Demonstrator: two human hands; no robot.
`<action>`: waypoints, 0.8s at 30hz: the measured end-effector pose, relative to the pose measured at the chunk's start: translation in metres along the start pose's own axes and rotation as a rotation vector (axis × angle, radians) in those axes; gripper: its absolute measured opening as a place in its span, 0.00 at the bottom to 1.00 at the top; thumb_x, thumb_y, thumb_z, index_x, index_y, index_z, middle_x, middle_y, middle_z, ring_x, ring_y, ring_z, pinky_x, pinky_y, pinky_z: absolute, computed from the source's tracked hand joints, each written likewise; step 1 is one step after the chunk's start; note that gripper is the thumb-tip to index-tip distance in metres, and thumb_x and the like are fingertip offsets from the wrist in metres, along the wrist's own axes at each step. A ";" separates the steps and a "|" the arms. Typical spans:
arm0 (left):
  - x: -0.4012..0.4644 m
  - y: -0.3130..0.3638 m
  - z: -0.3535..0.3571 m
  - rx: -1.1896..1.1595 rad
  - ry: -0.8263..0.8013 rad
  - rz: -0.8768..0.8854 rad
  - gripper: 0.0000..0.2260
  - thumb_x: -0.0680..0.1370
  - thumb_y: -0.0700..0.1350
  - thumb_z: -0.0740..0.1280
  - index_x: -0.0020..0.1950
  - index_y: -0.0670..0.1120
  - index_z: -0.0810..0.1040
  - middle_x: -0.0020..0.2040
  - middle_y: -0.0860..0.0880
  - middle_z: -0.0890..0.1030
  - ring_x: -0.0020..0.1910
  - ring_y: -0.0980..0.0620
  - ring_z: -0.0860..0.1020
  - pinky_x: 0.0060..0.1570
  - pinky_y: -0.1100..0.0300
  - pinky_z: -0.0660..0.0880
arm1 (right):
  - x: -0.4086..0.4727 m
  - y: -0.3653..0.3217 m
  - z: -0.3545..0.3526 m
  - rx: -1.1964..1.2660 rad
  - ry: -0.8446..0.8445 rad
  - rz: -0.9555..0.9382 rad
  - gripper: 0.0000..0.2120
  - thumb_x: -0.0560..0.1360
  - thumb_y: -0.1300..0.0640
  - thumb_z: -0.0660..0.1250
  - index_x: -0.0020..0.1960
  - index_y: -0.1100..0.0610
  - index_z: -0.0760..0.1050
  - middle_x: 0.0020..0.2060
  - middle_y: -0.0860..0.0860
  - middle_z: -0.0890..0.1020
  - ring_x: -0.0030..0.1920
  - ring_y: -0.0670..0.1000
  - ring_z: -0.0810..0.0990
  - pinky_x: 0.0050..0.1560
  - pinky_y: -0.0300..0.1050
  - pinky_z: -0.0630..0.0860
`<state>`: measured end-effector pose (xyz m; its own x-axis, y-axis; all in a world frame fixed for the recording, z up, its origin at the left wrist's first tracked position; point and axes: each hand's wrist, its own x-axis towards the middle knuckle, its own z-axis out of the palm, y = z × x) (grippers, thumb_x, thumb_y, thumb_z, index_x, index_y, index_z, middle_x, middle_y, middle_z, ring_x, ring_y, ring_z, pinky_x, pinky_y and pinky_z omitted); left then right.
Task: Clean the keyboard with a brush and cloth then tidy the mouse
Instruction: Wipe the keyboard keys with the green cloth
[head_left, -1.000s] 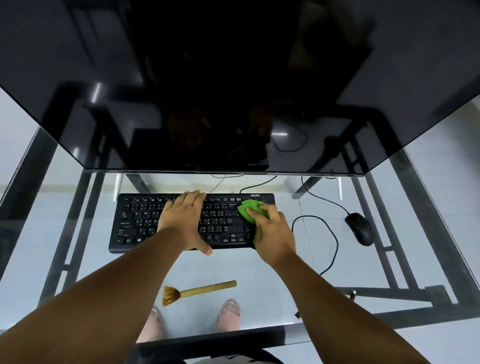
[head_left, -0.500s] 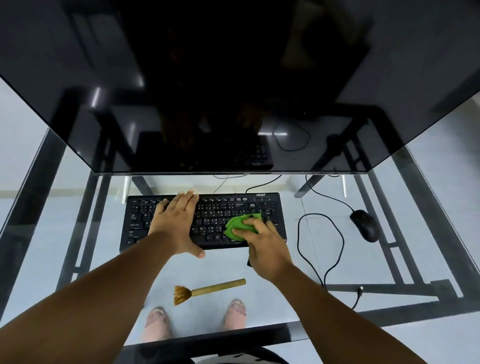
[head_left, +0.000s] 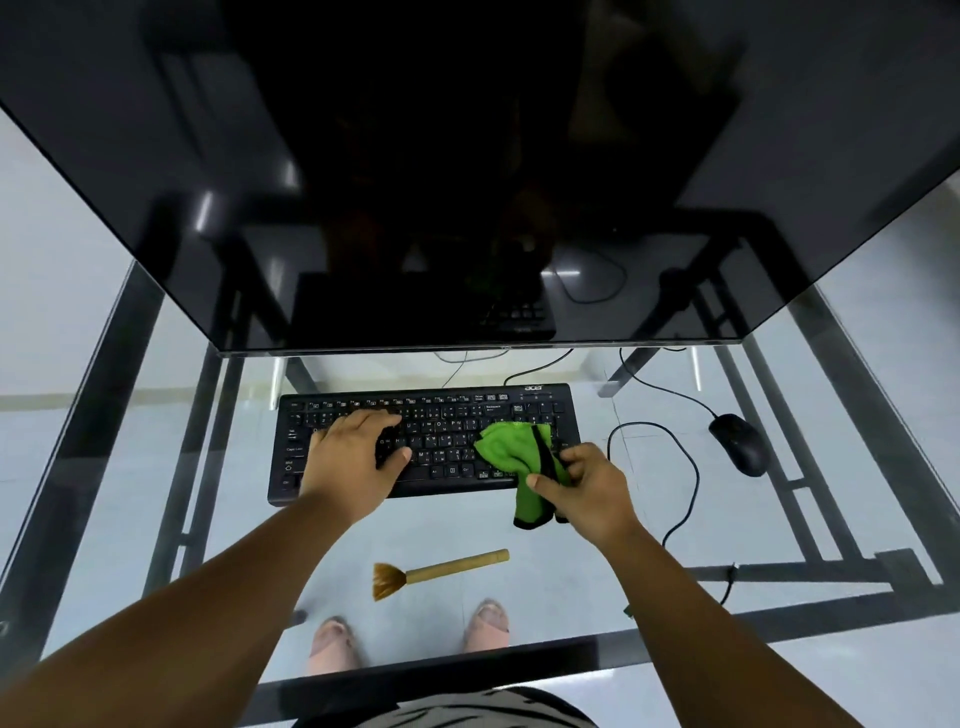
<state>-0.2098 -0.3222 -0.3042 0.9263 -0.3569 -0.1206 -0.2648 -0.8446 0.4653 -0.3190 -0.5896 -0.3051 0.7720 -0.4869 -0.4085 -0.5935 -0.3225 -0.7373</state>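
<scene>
A black keyboard (head_left: 441, 415) lies on the glass desk below the monitor. My left hand (head_left: 353, 457) rests flat on its left half, fingers spread over the keys. My right hand (head_left: 587, 488) grips a green cloth (head_left: 506, 447) at the keyboard's right end; the cloth is partly unfolded, one part draped over the keys and one hanging past the front edge. A wooden-handled brush (head_left: 441, 569) lies on the glass in front of the keyboard, bristles to the left. The black mouse (head_left: 737, 444) sits to the right, its cable (head_left: 685, 467) looped between it and the keyboard.
A large dark monitor (head_left: 467, 182) overhangs the back of the glass desk (head_left: 156, 467). The desk's dark metal frame (head_left: 805, 577) shows through the glass. My feet appear below the glass near the front edge.
My right hand has drawn back toward the keyboard's front right corner and the cloth has opened out from a bunched pad. My left hand has stayed on the left keys.
</scene>
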 end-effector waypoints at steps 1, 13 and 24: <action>-0.003 0.003 0.001 -0.077 0.016 -0.001 0.18 0.77 0.53 0.68 0.66 0.51 0.76 0.64 0.50 0.77 0.61 0.47 0.76 0.64 0.49 0.69 | 0.002 -0.002 -0.001 0.013 -0.042 0.028 0.16 0.67 0.54 0.79 0.48 0.53 0.75 0.35 0.48 0.79 0.34 0.50 0.80 0.36 0.49 0.82; -0.005 0.059 -0.013 -1.039 -0.387 -0.287 0.32 0.71 0.56 0.72 0.72 0.48 0.68 0.58 0.52 0.81 0.62 0.52 0.77 0.68 0.49 0.69 | -0.007 -0.028 -0.026 0.562 -0.520 -0.070 0.12 0.77 0.70 0.64 0.60 0.64 0.73 0.49 0.55 0.84 0.41 0.50 0.83 0.31 0.39 0.76; -0.019 0.060 -0.012 -1.164 -0.421 -0.306 0.11 0.73 0.38 0.72 0.55 0.40 0.81 0.50 0.43 0.85 0.50 0.45 0.84 0.43 0.57 0.80 | -0.003 -0.032 -0.026 0.287 -0.680 -0.018 0.29 0.60 0.67 0.80 0.59 0.55 0.77 0.53 0.58 0.82 0.54 0.57 0.83 0.53 0.51 0.80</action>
<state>-0.2399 -0.3614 -0.2635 0.6953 -0.4892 -0.5265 0.5317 -0.1429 0.8348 -0.3077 -0.5990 -0.2662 0.8069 0.1575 -0.5693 -0.5684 -0.0548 -0.8209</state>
